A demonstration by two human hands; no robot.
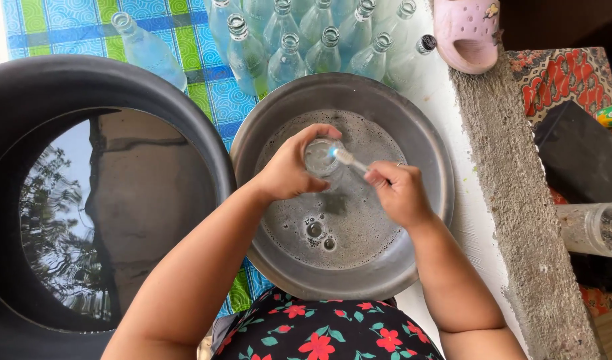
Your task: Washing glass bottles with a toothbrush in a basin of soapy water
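Over the middle of the metal basin (423,143), in the head view, I see my left hand (289,170) wrapped around a clear glass bottle (319,159), thumb and fingers curled closed about its upper part so the mouth end faces up toward the camera. The bottle's long axis seems to run nearly along my line of sight, down toward the soapy water (333,220), though the body is mostly hidden by the hand. From the bottle, my right hand (399,193) lies at about four o'clock, just beside it, clenched on the handle of a small brush (349,159). The brush's long axis runs from that fist toward ten o'clock, its bristled tip touching the bottle's rim or just inside; I cannot tell which. Both hands are close, the left one actually on the glass. Beyond the basin at twelve o'clock stands a cluster of empty bottles (299,40) on a checked cloth (86,27); at nine o'clock sits a black tub (186,107) of water.
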